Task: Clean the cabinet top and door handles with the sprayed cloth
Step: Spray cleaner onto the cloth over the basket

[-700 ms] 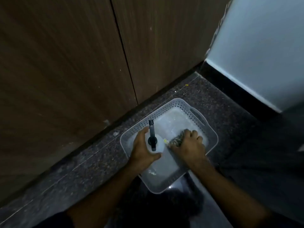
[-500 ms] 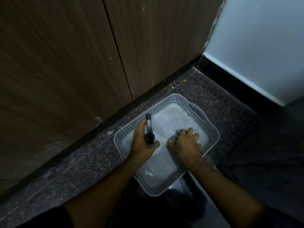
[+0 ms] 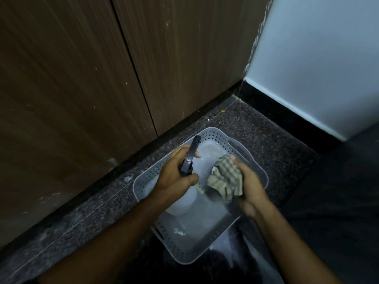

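A white spray bottle (image 3: pixel 181 201) with a dark trigger head (image 3: pixel 189 158) is gripped around its neck by my left hand (image 3: pixel 174 175), above a grey perforated plastic basket (image 3: pixel 184 253) on the floor. My right hand (image 3: pixel 249 187) is closed on a crumpled checked cloth (image 3: pixel 224 178), held over the basket's right half, just right of the bottle. Brown wooden cabinet doors (image 3: pixel 82 78) rise behind the basket; no handles or cabinet top are in view.
The basket stands on a dark speckled stone floor (image 3: pixel 235 124) close to the cabinet's black base strip. A pale wall (image 3: pixel 317 58) with a black skirting closes the right side. A small white scrap (image 3: pixel 179 232) lies in the basket bottom.
Both hands have risen out of the basket: the left lifted the spray bottle, the right lifted the cloth, which now shows unfolded in the hand.
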The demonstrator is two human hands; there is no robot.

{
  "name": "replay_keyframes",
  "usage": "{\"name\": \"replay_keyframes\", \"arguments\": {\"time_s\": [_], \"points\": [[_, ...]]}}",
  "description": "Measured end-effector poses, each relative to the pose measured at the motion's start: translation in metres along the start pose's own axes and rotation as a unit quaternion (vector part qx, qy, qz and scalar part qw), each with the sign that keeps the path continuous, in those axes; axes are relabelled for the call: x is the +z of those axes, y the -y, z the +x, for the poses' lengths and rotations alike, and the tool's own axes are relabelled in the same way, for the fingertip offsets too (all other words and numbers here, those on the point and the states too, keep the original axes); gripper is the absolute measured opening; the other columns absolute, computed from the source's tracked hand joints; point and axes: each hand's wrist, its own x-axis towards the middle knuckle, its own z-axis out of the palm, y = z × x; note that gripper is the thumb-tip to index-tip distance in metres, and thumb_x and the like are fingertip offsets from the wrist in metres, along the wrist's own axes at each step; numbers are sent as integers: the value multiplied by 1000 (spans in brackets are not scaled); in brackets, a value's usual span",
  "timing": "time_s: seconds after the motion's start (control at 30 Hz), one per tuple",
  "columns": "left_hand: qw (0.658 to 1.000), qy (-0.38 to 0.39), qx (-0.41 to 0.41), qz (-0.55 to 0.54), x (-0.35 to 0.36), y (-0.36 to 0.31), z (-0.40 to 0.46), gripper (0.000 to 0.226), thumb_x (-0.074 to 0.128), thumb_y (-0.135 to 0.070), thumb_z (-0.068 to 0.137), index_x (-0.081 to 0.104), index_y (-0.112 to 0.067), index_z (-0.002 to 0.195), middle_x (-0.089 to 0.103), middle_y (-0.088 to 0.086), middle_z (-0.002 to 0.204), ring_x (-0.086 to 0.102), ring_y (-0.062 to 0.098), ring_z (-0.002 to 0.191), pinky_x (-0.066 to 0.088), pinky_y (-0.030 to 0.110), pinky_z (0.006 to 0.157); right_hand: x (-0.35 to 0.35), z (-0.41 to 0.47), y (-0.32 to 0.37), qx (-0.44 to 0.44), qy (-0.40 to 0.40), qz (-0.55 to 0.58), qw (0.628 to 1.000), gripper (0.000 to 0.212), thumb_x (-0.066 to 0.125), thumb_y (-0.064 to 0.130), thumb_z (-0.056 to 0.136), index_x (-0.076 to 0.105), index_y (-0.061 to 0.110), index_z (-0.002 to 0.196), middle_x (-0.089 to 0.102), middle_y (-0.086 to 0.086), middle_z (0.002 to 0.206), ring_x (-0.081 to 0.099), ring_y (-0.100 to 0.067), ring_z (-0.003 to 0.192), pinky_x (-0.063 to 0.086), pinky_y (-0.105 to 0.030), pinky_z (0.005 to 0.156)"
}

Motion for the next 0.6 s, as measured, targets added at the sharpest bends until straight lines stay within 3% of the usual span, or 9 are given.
{"name": "replay_keyframes", "arguments": {"time_s": [0.1, 0.17, 0.27, 0.37, 0.47, 0.53, 0.6], "points": [[999, 50, -5, -18, -4, -1, -2, 53, 58, 0, 64, 63, -23, 111, 63, 8, 99, 43, 34, 60, 38, 42, 58, 2, -2, 7, 14, 10, 97, 995, 41, 48, 38, 94, 76, 8, 91, 73, -12, 87, 70, -25, 73, 56, -33, 65], [998, 52, -11, -16, -5, -2, -5, 53, 57, 2, 61, 65, -21, 108, 65, 4, 104, 44, 27, 57, 39, 42, 56, 3, -1, 6, 16, 14, 142, 990, 44, 46, 39, 92, 77, 8, 84, 71, -13, 88, 68, -27, 75, 52, -40, 78], [997, 68, -34, 25, -7, -4, -8, 53, 57, -1, 57, 67, -23, 104, 67, 3, 92, 44, 21, 55, 38, 36, 55, 7, 1, 4, 24, 28, 159, 987, 45, 47, 38, 90, 74, 3, 95, 68, -21, 98, 65, -36, 88, 45, -56, 99], [994, 88, -57, 45, -10, -5, -12, 44, 54, 3, 55, 68, -21, 88, 64, -9, 73, 44, 13, 48, 36, 29, 50, 12, 3, 3, 18, 52, 150, 987, 42, 46, 35, 91, 71, 2, 98, 68, -21, 95, 65, -33, 84, 54, -46, 84], [992, 83, -73, 64, -14, -7, -12, 34, 53, 4, 53, 65, -19, 74, 62, 2, 72, 49, 14, 50, 38, 30, 48, 17, 9, 6, 10, 38, 117, 992, 38, 47, 35, 93, 71, 5, 93, 68, -16, 88, 65, -26, 76, 58, -35, 69], [990, 76, -88, 79, -18, -7, -11, 27, 54, 3, 53, 64, -15, 70, 59, 9, 67, 50, 18, 49, 39, 30, 47, 21, 14, 9, 3, 33, 105, 994, 40, 52, 39, 93, 71, 5, 102, 68, -15, 93, 65, -26, 81, 57, -39, 77], [987, 78, -101, 97, -20, -8, -10, 23, 54, 1, 50, 63, -12, 67, 56, 9, 57, 49, 20, 45, 40, 28, 48, 24, 19, 9, 4, 31, 93, 995, 52, 59, 48, 90, 70, 3, 114, 68, -16, 103, 65, -28, 92, 51, -46, 96]]}}
